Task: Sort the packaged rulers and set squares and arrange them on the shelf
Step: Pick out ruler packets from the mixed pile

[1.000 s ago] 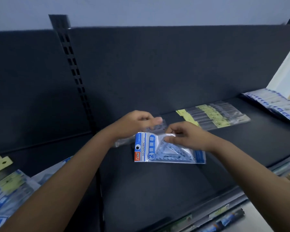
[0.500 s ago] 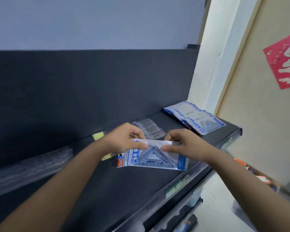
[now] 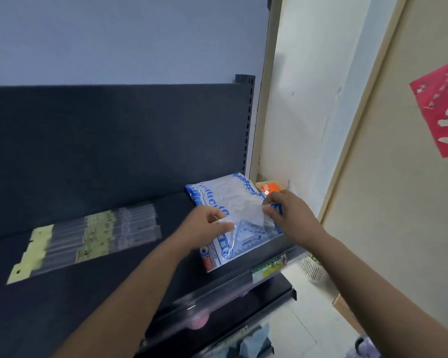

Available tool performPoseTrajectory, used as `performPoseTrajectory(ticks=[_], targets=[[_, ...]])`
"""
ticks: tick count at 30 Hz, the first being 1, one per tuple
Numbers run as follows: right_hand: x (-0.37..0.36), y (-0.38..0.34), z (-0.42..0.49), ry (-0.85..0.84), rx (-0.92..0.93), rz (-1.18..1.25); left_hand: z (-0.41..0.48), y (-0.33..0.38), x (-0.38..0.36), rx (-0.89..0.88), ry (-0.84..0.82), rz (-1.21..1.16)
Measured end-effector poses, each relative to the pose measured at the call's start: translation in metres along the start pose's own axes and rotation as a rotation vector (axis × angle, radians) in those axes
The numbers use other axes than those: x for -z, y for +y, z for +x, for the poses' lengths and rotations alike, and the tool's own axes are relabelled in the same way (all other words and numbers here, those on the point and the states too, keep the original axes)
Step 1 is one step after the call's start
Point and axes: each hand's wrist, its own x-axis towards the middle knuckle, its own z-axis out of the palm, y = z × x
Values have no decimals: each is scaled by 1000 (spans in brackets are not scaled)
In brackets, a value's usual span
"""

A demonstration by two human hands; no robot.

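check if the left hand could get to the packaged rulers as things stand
Probably yes: the packaged rulers lie on the open shelf beside the left hand, nothing between. It holds the set square packet, though, and must release it first.

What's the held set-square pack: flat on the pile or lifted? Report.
Cannot tell for sure: the set-square pack overlaps the pile, but left hand and right hand both pinch it.

the shelf (image 3: 101,293) is dark and flat. a row of long rulers (image 3: 98,233) in clear packs lies on its left part, side by side, yellow card ends to the left. a pile of blue and white set square packs (image 3: 225,195) lies at the far right end. one more pack (image 3: 246,239) is in front of that pile, by the front edge.
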Motion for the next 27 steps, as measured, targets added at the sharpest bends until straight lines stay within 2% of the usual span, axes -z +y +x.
performPoseTrajectory(ticks=[3,7,14,17,20,22,24,27], targets=[[-12,34,28,-149,-107,-76,33,-4,-17,25,23,222],[-21,62,50,-270,-118,-134,58,-11,-21,92,-4,487],[-31,79,78,-291,-60,-145,75,-19,-15,194,-2,545],[-32,80,84,-290,-40,-142,75,-15,-16,231,64,603],[-26,74,86,-300,33,-368,70,-5,-20,257,142,658],[-23,70,85,-257,110,-448,66,3,-22,232,244,776],[-22,66,83,-196,160,-429,59,9,-28,196,360,949],[-23,62,78,-182,248,-371,44,13,-41,176,532,1043]])
